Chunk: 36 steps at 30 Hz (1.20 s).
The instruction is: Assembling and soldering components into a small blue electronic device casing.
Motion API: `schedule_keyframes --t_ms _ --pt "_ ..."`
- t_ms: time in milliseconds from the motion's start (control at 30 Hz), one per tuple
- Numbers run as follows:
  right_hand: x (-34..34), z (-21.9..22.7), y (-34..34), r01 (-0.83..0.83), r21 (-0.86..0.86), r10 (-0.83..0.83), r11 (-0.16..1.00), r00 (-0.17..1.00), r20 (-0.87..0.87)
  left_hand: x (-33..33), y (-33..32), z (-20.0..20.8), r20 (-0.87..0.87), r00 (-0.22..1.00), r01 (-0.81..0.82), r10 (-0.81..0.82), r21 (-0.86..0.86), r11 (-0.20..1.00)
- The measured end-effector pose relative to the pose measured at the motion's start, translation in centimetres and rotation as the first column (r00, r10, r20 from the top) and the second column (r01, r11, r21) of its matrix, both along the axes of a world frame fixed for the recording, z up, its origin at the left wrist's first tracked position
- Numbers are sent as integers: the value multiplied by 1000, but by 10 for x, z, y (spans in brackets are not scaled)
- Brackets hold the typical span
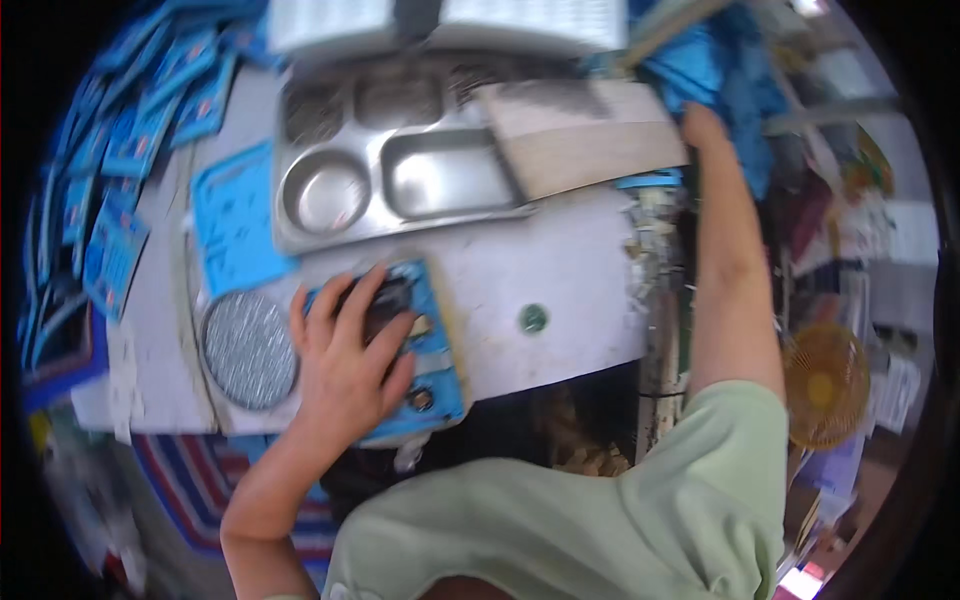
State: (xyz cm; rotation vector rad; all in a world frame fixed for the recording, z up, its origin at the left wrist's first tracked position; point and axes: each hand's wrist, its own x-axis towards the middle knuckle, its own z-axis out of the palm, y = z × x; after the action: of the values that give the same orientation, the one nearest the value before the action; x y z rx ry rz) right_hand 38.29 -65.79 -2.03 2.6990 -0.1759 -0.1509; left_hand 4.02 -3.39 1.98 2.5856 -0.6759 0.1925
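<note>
My left hand [345, 365] rests with its fingers apart over a blue plastic housing [437, 375] near the table's front edge. A dark part [390, 305] shows under its fingertips, and small fittings sit in the housing. Far to the right, my right arm is stretched out. My right hand [704, 128] reaches in among blue plastic pieces [690, 65]; its fingers are hidden and blurred. To the left of my left hand stands a round tin [250, 350] full of thin silvery pins or screws.
A steel compartment tray [375, 225] lies beyond my left hand, with cardboard [595, 140] over its right side. A flat blue panel [238, 215] lies beside it. Blue packages [130, 140] pile up at far left. A green disc [533, 319] and a yellow basket [825, 385] sit right.
</note>
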Motion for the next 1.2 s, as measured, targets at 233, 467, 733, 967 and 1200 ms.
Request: schedule_keyframes --t_ms 233,467,733,967,1200 --pt "16 38 -23 -246 -15 245 969 969 -22 -8 10 4 5 999 -34 34 -22 999" --pt "-56 237 -113 132 672 -125 729 990 -60 -4 8 -2 116 993 23 -16 -59 998" --pt "-335 184 194 -435 880 -489 -191 819 299 -50 6 37 -393 852 -104 -346 -775 623" --pt "-397 74 434 -149 803 56 -578 974 221 -48 -31 40 -508 794 -557 -335 -828 -66" --pt "-299 110 413 123 773 149 -622 988 -38 0 64 51 -596 751 -555 -284 -803 217"
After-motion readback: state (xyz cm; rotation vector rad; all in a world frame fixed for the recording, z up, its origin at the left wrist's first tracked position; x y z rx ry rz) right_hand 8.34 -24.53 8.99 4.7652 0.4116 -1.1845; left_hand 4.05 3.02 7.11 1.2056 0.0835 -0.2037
